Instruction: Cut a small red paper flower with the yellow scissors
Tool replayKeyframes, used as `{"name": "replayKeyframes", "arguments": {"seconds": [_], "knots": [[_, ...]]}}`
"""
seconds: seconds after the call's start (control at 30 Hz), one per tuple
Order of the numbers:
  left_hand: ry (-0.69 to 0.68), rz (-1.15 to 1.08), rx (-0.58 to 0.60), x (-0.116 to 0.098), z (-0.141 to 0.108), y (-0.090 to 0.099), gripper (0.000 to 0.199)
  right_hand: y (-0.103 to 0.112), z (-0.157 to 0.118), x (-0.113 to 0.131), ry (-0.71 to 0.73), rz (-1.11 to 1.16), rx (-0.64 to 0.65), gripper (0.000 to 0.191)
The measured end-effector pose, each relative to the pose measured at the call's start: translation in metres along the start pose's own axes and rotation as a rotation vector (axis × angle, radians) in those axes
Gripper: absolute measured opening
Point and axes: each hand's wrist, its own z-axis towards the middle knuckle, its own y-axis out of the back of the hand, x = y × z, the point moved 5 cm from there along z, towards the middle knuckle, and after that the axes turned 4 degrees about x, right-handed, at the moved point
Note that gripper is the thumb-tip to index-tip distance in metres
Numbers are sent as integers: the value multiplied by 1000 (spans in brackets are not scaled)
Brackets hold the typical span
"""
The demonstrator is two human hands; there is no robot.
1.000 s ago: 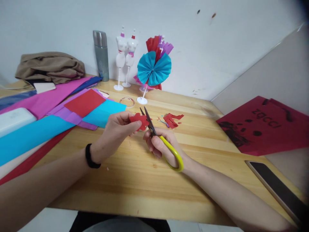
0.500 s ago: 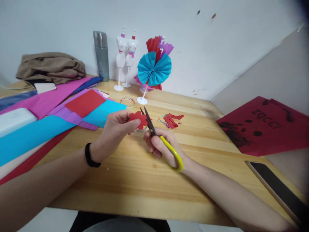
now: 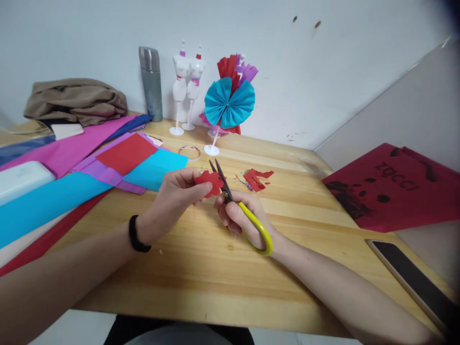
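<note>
Between thumb and fingers, my left hand (image 3: 181, 191) pinches a small red paper flower (image 3: 212, 184) with a scalloped edge. My right hand (image 3: 244, 213) is closed around scissors (image 3: 253, 218) with yellow handles and dark blades. The blades are slightly parted and point up and away from me, right beside the flower's right edge. Whether they touch the paper I cannot tell. Beyond my right hand, red paper scraps (image 3: 257, 179) and thin coloured snippets lie on the wooden table (image 3: 201, 278).
Coloured paper sheets (image 3: 143, 167) spread over the left side. Farther back stand a grey bottle (image 3: 151, 86), white mannequin stands (image 3: 179, 91) and one with a blue pleated paper fan (image 3: 230, 103). A tape roll (image 3: 189, 152) lies midway. At right are a phone (image 3: 406, 278) and a red bag (image 3: 395, 187).
My left hand has shifted slightly right with the paper flower, bringing it closer to the scissor blades. My right hand and the scissors have stayed nearly in place.
</note>
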Motion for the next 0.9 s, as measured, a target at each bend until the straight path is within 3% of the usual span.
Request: {"name": "replayKeyframes", "arguments": {"seconds": [0.9], "knots": [[-28, 5, -47, -2, 3, 5, 18, 1, -1, 1, 3, -23, -25, 59]]}}
